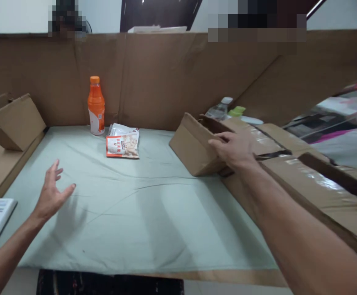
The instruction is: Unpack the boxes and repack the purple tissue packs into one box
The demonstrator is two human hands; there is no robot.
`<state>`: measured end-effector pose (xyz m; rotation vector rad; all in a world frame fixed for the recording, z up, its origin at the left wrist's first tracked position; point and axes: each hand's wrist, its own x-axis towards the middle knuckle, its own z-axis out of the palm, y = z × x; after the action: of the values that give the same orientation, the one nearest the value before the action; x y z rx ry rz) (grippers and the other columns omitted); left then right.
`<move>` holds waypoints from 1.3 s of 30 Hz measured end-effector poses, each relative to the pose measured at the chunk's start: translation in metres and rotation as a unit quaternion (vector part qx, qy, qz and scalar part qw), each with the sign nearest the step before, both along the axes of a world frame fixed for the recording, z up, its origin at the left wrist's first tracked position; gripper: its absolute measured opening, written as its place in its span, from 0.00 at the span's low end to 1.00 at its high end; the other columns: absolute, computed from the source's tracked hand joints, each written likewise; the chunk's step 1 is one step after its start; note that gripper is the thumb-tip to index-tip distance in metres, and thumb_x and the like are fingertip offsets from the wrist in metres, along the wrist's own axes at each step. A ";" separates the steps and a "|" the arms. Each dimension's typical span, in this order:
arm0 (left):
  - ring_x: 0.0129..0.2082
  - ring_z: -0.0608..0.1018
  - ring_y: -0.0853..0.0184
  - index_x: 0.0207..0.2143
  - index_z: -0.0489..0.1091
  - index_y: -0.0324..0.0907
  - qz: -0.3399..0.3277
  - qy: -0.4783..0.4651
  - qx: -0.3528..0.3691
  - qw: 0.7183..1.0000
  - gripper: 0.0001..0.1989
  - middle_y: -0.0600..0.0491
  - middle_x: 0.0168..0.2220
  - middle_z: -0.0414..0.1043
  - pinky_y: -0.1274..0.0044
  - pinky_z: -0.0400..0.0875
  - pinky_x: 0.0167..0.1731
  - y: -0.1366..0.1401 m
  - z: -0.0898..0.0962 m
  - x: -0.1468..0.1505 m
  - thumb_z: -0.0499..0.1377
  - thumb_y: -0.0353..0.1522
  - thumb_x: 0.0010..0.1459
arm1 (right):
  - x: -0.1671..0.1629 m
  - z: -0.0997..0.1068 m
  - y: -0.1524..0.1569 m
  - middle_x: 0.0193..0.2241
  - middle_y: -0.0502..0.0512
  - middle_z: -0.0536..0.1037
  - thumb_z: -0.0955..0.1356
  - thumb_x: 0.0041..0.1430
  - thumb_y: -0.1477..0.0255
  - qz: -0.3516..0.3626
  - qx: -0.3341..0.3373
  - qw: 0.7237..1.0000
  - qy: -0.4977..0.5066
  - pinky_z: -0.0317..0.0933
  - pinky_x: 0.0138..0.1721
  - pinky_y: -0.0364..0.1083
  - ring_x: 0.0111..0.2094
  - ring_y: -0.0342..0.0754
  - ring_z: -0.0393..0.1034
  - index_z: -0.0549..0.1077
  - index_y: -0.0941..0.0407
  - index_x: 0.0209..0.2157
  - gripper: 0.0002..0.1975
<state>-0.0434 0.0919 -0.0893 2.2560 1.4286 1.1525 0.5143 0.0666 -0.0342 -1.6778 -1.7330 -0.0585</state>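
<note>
Resting on the cardboard box (197, 149), my right hand (232, 148) lies flat with fingers spread over its top edge, not clamped around it. That box sits tilted on the surface (141, 213), directly under this hand, its long axis running away from me and leftward. My left hand (51, 196) hovers well apart from it, open, fingers splayed, holding nothing. Beyond that hand stand an orange bottle (96, 105) and a snack packet (122, 145).

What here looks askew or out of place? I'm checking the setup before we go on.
The cardboard box under the right hand sits tipped on its side on the cloth. The orange bottle stands upright; nothing looks spilled.
</note>
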 end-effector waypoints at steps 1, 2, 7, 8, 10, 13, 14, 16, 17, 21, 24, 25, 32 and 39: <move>0.59 0.76 0.45 0.72 0.49 0.48 -0.023 0.008 -0.005 1.000 0.41 0.37 0.66 0.60 0.54 0.78 0.53 -0.009 0.004 0.009 0.64 0.40 0.62 | -0.007 -0.002 -0.012 0.22 0.49 0.73 0.65 0.66 0.58 -0.030 0.000 1.000 0.001 0.63 0.31 0.49 0.25 0.49 0.66 0.71 0.49 0.30 0.13; 0.60 0.76 0.46 0.72 0.49 0.49 -0.046 0.015 -0.009 0.999 0.40 0.38 0.66 0.60 0.53 0.77 0.54 -0.018 0.009 0.018 0.63 0.39 0.63 | -0.015 -0.004 -0.026 0.24 0.50 0.77 0.66 0.65 0.58 -0.053 -0.001 0.999 0.004 0.64 0.32 0.50 0.28 0.51 0.70 0.73 0.49 0.32 0.12; 0.68 0.66 0.46 0.74 0.45 0.54 -0.155 0.036 -0.019 0.987 0.43 0.40 0.70 0.56 0.51 0.70 0.61 -0.050 0.023 0.055 0.64 0.37 0.63 | -0.084 0.001 -0.111 0.35 0.54 0.84 0.69 0.62 0.63 -0.024 -0.013 0.999 0.026 0.73 0.39 0.53 0.36 0.56 0.79 0.79 0.49 0.35 0.07; 0.69 0.63 0.46 0.74 0.44 0.53 -0.180 0.039 -0.017 0.983 0.44 0.40 0.71 0.54 0.49 0.67 0.63 -0.055 0.025 0.061 0.65 0.37 0.63 | -0.100 0.005 -0.127 0.35 0.53 0.84 0.69 0.63 0.66 0.019 -0.014 0.999 0.033 0.74 0.39 0.51 0.36 0.54 0.80 0.79 0.50 0.35 0.06; 0.72 0.58 0.45 0.74 0.43 0.51 -0.232 0.042 -0.010 0.972 0.46 0.37 0.73 0.49 0.47 0.63 0.65 -0.066 0.028 0.070 0.66 0.36 0.62 | -0.129 0.015 -0.152 0.33 0.53 0.84 0.69 0.64 0.72 0.115 -0.026 0.992 0.049 0.75 0.38 0.47 0.34 0.51 0.80 0.80 0.50 0.35 0.06; 0.74 0.53 0.47 0.74 0.46 0.48 -0.300 0.024 -0.006 0.954 0.47 0.36 0.74 0.43 0.49 0.61 0.67 -0.083 0.034 0.075 0.69 0.35 0.60 | -0.155 0.029 -0.174 0.33 0.51 0.85 0.68 0.67 0.75 0.262 -0.063 0.960 0.082 0.75 0.36 0.43 0.34 0.47 0.81 0.80 0.50 0.41 0.08; 0.74 0.51 0.47 0.72 0.52 0.49 -0.317 0.011 -0.008 0.948 0.43 0.38 0.75 0.41 0.49 0.60 0.67 -0.089 0.036 0.075 0.69 0.33 0.60 | -0.158 0.033 -0.177 0.35 0.51 0.85 0.67 0.68 0.74 0.303 -0.075 0.945 0.098 0.75 0.37 0.42 0.35 0.46 0.81 0.80 0.50 0.43 0.09; 0.75 0.51 0.49 0.62 0.67 0.50 -0.338 -0.015 -0.021 0.941 0.28 0.45 0.76 0.39 0.49 0.57 0.69 -0.099 0.041 0.074 0.66 0.27 0.60 | -0.158 0.037 -0.177 0.39 0.50 0.86 0.63 0.72 0.72 0.338 -0.104 0.928 0.117 0.75 0.40 0.42 0.39 0.46 0.82 0.79 0.49 0.48 0.13; 0.75 0.51 0.49 0.54 0.72 0.50 -0.345 -0.024 -0.027 0.938 0.21 0.49 0.77 0.40 0.48 0.55 0.69 -0.103 0.043 0.074 0.64 0.25 0.61 | -0.158 0.038 -0.174 0.42 0.50 0.86 0.62 0.73 0.72 0.332 -0.119 0.929 0.112 0.75 0.43 0.42 0.42 0.46 0.82 0.79 0.49 0.49 0.15; 0.75 0.49 0.49 0.43 0.76 0.48 -0.370 -0.029 -0.027 0.928 0.06 0.54 0.77 0.41 0.48 0.53 0.71 -0.114 0.045 0.070 0.65 0.30 0.64 | -0.163 0.037 -0.151 0.53 0.58 0.82 0.63 0.72 0.70 0.265 -0.142 0.953 -0.027 0.73 0.53 0.50 0.56 0.53 0.75 0.76 0.54 0.56 0.16; 0.75 0.48 0.50 0.45 0.76 0.49 -0.380 -0.040 -0.022 0.924 0.07 0.56 0.77 0.39 0.49 0.51 0.71 -0.116 0.042 0.069 0.65 0.36 0.66 | -0.181 0.034 -0.132 0.56 0.67 0.78 0.66 0.67 0.70 0.240 -0.144 0.943 -0.181 0.72 0.49 0.55 0.52 0.59 0.75 0.73 0.61 0.57 0.19; 0.75 0.48 0.50 0.46 0.76 0.49 -0.377 -0.044 -0.025 0.925 0.07 0.57 0.77 0.37 0.50 0.50 0.71 -0.115 0.039 0.068 0.64 0.36 0.66 | -0.188 0.033 -0.127 0.53 0.68 0.79 0.67 0.65 0.71 0.227 -0.149 0.936 -0.226 0.71 0.46 0.54 0.48 0.59 0.76 0.75 0.61 0.53 0.17; 0.76 0.39 0.39 0.74 0.39 0.64 -0.342 -0.085 -0.159 0.922 0.55 0.52 0.78 0.22 0.43 0.46 0.70 -0.086 -0.004 0.061 0.71 0.48 0.56 | -0.224 0.021 -0.115 0.34 0.60 0.79 0.69 0.63 0.74 0.150 -0.209 0.898 -0.358 0.59 0.35 0.49 0.34 0.54 0.73 0.75 0.58 0.39 0.03; 0.74 0.48 0.37 0.75 0.22 0.50 -0.366 -0.063 -0.225 0.901 0.67 0.42 0.78 0.31 0.48 0.49 0.71 -0.061 -0.036 0.068 0.70 0.53 0.54 | -0.221 0.016 -0.109 0.27 0.56 0.81 0.67 0.61 0.81 0.206 -0.227 0.907 -0.290 0.58 0.35 0.49 0.29 0.49 0.73 0.75 0.56 0.26 0.11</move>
<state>0.0251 0.0308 -0.1256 2.0292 0.5895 0.6197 0.2932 -0.0427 -0.0186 -1.6650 -2.6973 0.0529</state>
